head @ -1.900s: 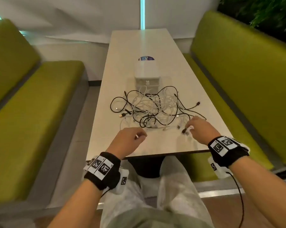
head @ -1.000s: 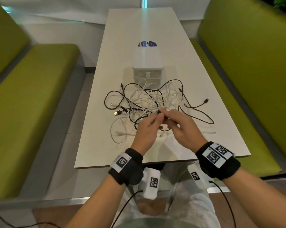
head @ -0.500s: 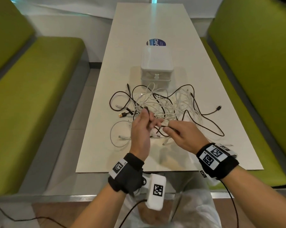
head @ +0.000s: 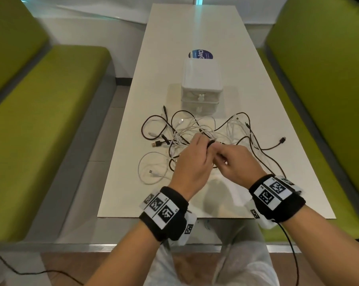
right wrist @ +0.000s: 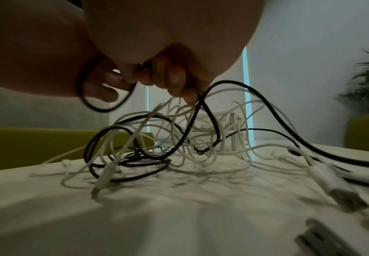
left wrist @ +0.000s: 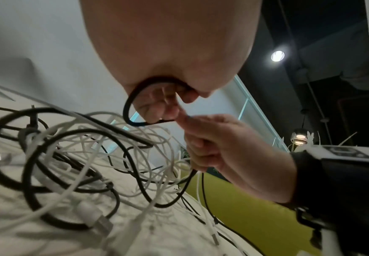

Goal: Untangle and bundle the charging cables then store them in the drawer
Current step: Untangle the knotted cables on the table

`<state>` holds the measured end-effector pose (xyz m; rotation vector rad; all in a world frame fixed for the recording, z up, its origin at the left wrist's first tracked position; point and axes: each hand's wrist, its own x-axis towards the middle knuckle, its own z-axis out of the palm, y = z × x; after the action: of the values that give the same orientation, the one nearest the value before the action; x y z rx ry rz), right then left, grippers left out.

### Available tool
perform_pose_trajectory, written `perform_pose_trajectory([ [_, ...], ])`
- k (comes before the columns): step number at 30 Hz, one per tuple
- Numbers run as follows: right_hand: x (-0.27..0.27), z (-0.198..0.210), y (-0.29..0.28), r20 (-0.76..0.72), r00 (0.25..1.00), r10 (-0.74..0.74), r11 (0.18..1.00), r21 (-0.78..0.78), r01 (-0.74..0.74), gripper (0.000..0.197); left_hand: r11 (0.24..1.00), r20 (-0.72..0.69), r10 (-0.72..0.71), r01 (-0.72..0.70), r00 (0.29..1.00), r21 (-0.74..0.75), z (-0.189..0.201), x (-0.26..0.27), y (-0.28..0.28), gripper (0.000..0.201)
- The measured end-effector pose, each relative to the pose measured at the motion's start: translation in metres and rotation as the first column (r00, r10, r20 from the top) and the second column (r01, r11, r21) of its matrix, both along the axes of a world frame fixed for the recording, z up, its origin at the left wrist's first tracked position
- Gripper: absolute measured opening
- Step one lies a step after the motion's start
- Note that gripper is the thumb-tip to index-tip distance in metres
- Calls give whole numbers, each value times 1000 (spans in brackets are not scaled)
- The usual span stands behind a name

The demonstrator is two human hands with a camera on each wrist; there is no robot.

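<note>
both hands raised just above the near part of the table (head: 121,195), working one black cable (left wrist: 128,110). left hand (head: 192,162) with fingers curled round a small loop of it; right hand (head: 235,162) pinching the same cable a little further along, thumb against curled fingers (right wrist: 174,78), with a few white strands caught in the same hold. best to keep that loop small and firm in the left and feed slack with the right in short pulls, not one long drag. worth shedding the white strands from the right-hand pinch first, or they ride along into the bundle. beyond the hands, the tangle of black and white cables (head: 195,131) lying loose on the table, plugs splayed out to both sides; likely to snag at the crossings, so lifting over each knot beats tugging through it. furthest, the white drawer unit (head: 201,83) standing just behind the heap, both drawers closed as far as can be seen, nothing stored yet.
</note>
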<state>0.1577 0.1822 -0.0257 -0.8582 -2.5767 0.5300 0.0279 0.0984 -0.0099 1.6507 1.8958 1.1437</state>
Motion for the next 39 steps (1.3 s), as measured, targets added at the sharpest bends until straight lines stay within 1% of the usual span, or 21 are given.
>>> perform_pose_trajectory([
  [3, 5, -1, -7, -53, 998, 16, 997, -71, -20, 21, 999, -45, 46, -46, 998, 2, -7, 1, 3, 29],
  [6, 14, -7, -4, -38, 999, 27, 998, -57, -29, 27, 996, -206, 15, -32, 978, -80, -18, 1, 1, 33],
  [8, 18, -12, -1, 26, 999, 39, 998, -50, -38, 36, 999, -169, 32, -34, 985, -12, -20, -2, -3, 31],
  [10, 20, -19, 1, 74, 996, 56, 997, -51, -52, 42, 993, -12, 58, -56, 998, 106, -11, -6, -7, 29],
  [11, 19, -21, 1, 83, 995, 59, 998, -44, -55, 43, 983, 117, 62, -81, 991, 165, -3, -7, -8, 28],
  [12, 18, -23, 3, 80, 995, 53, 998, -34, -51, 44, 968, 271, 50, -113, 961, 224, 7, -8, -10, 28],
  [14, 16, -22, 10, 58, 998, 24, 999, -34, -22, 46, 920, 541, -37, -183, 840, 348, 29, -10, -15, 26],
  [15, 16, -22, 15, 60, 998, 8, 999, -46, -5, 46, 889, 600, -96, -203, 794, 411, 39, -11, -18, 25],
  [16, 15, -22, 19, 76, 997, -12, 998, -65, 17, 43, 868, 607, -143, -196, 782, 457, 47, -11, -21, 24],
  [17, 15, -22, 22, 93, 995, -32, 996, -84, 39, 38, 866, 583, -166, -166, 795, 473, 51, -10, -21, 24],
  [19, 13, -22, 25, 96, 993, -66, 991, -110, 77, 35, 912, 424, -87, -99, 901, 398, 49, -8, -16, 26],
  [20, 10, -21, 23, 94, 993, -74, 990, -114, 84, 36, 942, 266, -1, -88, 964, 324, 42, -9, -12, 29],
  [21, 7, -18, 20, 92, 993, -77, 990, -114, 87, 36, 965, 92, 69, -90, 993, 246, 31, -10, -8, 30],
  [22, 4, -15, 17, 82, 994, -76, 991, -108, 85, 35, 979, -42, 116, -107, 992, 175, 19, -12, -5, 29],
  [23, 4, -12, 14, 61, 995, -77, 990, -112, 83, 35, 983, -113, 147, -133, 983, 125, 9, -14, -3, 27],
  [27, 5, -1, 12, -18, 993, -114, 981, -160, 110, 42, 970, -164, 239, -228, 957, 84, -5, -14, -11, 28],
  [31, 2, 4, 10, 96, 988, -118, 984, -119, 129, 38, 957, -156, 282, -266, 947, 119, 1, -14, -12, 25],
  [34, 2, 1, 10, 159, 977, -144, 980, -117, 163, 37, 925, -81, 333, -308, 940, 225, 6, -20, -11, 21],
  [35, 2, 1, 9, 177, 975, -136, 982, -105, 156, 38, 921, -59, 302, -276, 951, 276, 7, -21, -10, 22],
  [37, 0, 1, 7, 195, 975, -107, 989, -77, 124, 38, 941, -43, 148, -127, 988, 315, 6, -16, -9, 26],
  [39, -3, 4, 2, 181, 982, -58, 995, -65, 71, 37, 969, -101, 49, -23, 994, 245, 1, -8, -7, 27],
])
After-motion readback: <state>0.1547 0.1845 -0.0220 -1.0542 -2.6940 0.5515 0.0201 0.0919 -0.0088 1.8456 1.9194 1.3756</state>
